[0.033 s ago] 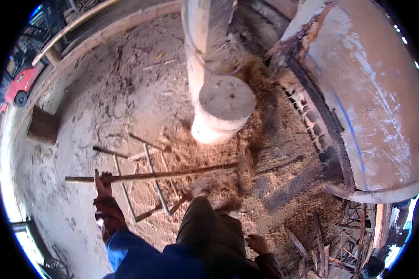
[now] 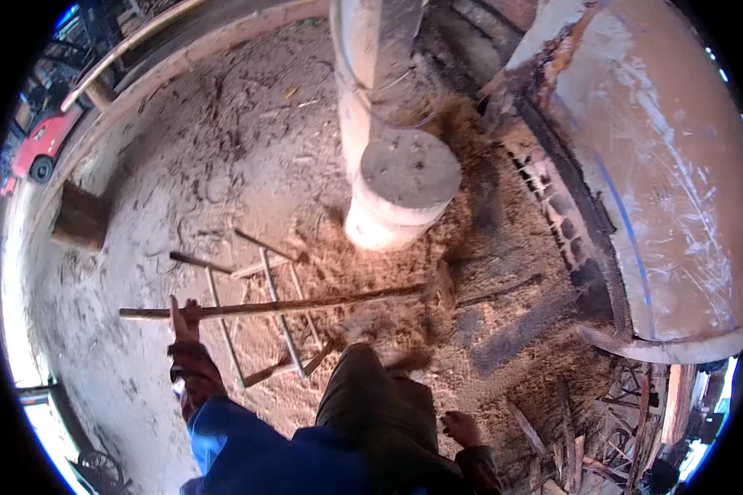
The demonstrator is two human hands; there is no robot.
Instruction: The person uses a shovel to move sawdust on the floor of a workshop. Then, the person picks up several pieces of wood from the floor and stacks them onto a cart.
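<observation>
A long wooden pole (image 2: 326,303) is gripped near one end by the left hand (image 2: 185,318) and laid across the view above a ladder-like frame (image 2: 273,285), its far end near the round pillar base (image 2: 400,210), while the right hand (image 2: 461,427) is held low, fingers loosely parted.

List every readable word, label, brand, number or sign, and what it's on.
None readable.
Large tan curved panel: scuffs and a blue line, no legible lettering.
Red wheeled vehicle, upper left: too small and blurred to tell whether it carries any.
Long wooden handle in the left hand: no lettering visible.
</observation>
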